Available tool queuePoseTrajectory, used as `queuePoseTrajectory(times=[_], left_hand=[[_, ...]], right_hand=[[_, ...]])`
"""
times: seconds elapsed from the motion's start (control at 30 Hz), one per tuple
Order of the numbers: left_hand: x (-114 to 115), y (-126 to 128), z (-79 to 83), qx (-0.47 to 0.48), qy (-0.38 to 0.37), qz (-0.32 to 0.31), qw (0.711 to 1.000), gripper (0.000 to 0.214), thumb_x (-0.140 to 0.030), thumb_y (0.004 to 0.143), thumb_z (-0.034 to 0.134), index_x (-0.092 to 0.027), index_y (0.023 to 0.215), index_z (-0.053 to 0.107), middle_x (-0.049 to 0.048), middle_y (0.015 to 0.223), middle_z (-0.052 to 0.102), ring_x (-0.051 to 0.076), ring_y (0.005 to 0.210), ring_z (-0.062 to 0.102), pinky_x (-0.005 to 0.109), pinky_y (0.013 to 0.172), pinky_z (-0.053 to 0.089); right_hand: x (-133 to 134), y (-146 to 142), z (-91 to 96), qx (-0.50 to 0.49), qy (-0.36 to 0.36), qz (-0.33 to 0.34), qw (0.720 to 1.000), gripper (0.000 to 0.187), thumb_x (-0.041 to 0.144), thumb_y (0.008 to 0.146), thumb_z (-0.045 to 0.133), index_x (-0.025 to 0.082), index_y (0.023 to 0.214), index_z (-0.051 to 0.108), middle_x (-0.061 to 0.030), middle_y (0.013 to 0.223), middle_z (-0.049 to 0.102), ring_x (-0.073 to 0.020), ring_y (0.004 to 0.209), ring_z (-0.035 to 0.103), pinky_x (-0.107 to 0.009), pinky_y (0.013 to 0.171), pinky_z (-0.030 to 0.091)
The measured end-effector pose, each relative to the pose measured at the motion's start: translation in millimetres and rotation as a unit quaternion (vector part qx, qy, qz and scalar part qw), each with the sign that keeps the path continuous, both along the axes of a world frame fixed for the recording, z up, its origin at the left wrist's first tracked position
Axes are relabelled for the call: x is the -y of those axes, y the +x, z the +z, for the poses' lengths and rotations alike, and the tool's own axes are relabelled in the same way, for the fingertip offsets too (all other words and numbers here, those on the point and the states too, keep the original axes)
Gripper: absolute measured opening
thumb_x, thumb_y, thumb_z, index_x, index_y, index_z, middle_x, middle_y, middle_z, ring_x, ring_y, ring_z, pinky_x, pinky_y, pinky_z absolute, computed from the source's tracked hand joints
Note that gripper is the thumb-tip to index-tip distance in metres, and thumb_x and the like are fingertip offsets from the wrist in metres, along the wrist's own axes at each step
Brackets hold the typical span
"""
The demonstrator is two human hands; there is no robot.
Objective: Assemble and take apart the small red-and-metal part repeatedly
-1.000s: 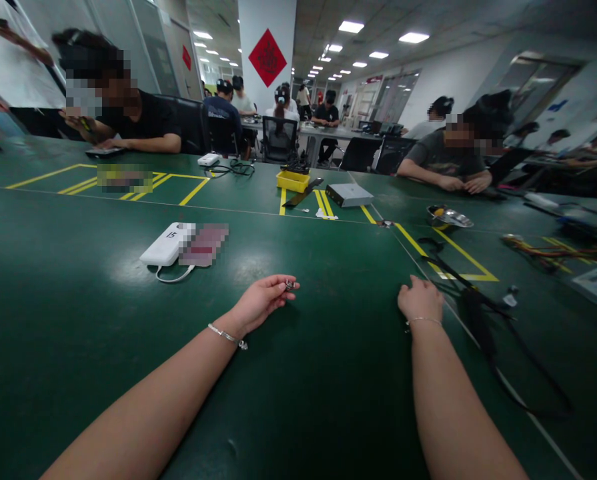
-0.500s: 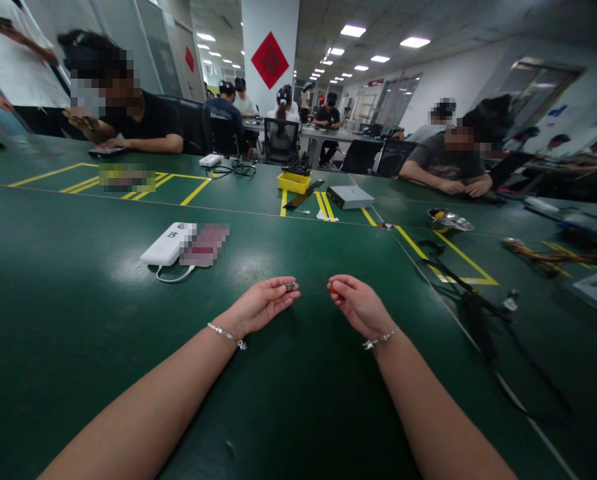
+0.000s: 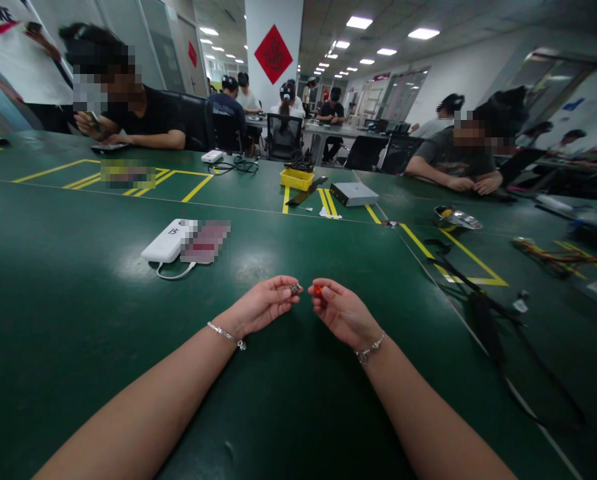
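Between thumb and fingers, my left hand [image 3: 265, 303] pinches a small grey metallic piece [image 3: 295, 289], too small to name its kind. Facing it, my right hand [image 3: 345, 311] is closed on a small orange-red piece [image 3: 318, 291], partly hidden by the thumb and fingertips. The two pieces are close together but apart, with a narrow gap between the hands. Both hands are held over the green tabletop [image 3: 258, 400], and each wrist wears a silver bracelet.
A white power bank [image 3: 170, 241] with a short cable lies left of my hands beside a blurred-out flat object [image 3: 205, 241]. Farther back are a yellow tray [image 3: 297, 180] and a grey box [image 3: 354, 194]. A black strap [image 3: 483, 320] lies on the right. Other people sit across the table.
My right hand has moved left toward my left hand, bringing the orange-red piece closer to the metallic one. More of the orange-red piece shows. My left hand has barely moved.
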State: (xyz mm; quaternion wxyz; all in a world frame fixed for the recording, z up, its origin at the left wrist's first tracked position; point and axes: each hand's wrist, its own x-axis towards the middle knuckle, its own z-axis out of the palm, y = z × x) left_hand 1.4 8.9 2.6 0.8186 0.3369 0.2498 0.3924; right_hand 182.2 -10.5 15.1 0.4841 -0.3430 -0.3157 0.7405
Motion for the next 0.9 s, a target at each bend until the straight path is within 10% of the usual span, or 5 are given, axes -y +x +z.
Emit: queuePoseTrajectory(times=[0.9], left_hand=[[5.0,8.7,5.5,-0.152,0.199,0.079,0.965,0.021,-0.008,0.06,0.062,-0.013,0.08,0.055,-0.001,0.077,0.056,0.008,0.07,0.052,0.023,0.068,0.04]], right_hand=[[2.3,-8.1,-8.2,-0.036,0.001,0.024,0.999,0.012,0.018,0.069,0.06,0.019,0.081,0.06,0.0007,0.074,0.062,-0.0091,0.066,0.056,-0.027,0.069,0.044]])
